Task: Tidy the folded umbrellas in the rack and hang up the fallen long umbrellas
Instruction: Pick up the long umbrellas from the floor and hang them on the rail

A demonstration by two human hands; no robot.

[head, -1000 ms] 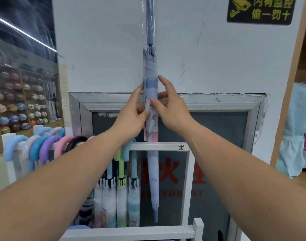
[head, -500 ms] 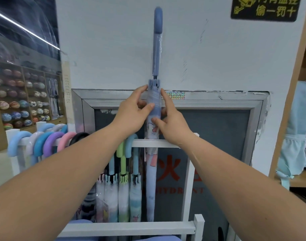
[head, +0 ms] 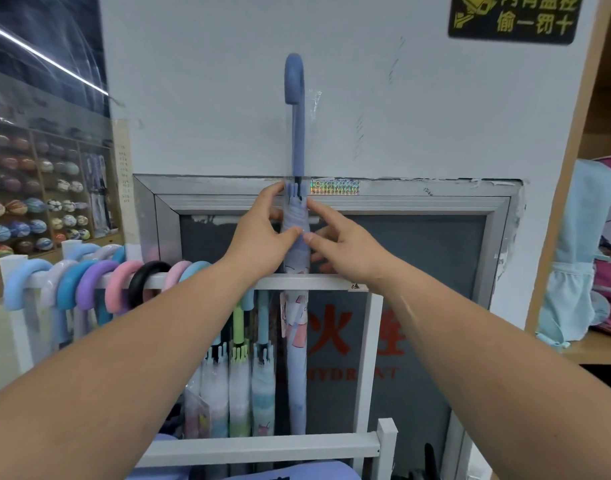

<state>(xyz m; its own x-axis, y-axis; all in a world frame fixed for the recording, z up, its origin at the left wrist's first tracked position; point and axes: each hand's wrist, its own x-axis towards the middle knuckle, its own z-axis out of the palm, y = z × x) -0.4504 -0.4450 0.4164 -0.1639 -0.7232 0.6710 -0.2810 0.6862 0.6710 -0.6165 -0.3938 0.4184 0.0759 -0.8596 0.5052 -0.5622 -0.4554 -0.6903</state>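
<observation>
A long blue umbrella (head: 296, 344) in a clear plastic sleeve stands upright behind the white rack's top rail (head: 328, 282), its curved handle well above the rail and its tip low inside the rack. My left hand (head: 262, 233) and my right hand (head: 338, 244) pinch its upper canopy from either side, just under the runner. Several long umbrellas with pastel handles (head: 89, 282) hang by their hooks along the rail to the left. Three more pale ones (head: 240, 386) hang just left of the held umbrella.
A metal-framed hydrant cabinet (head: 435, 202) fills the wall behind the rack. The rack's lower white bar (head: 259, 448) runs across the front. Pale blue and pink bags (head: 581, 254) sit on a shelf at right. Shelves of balls (head: 30, 209) stand at far left.
The blue umbrella has come down steadily between my hands, its tip sinking inside the rack and its hooked handle dropping into view. Both hands have moved lower with it.
</observation>
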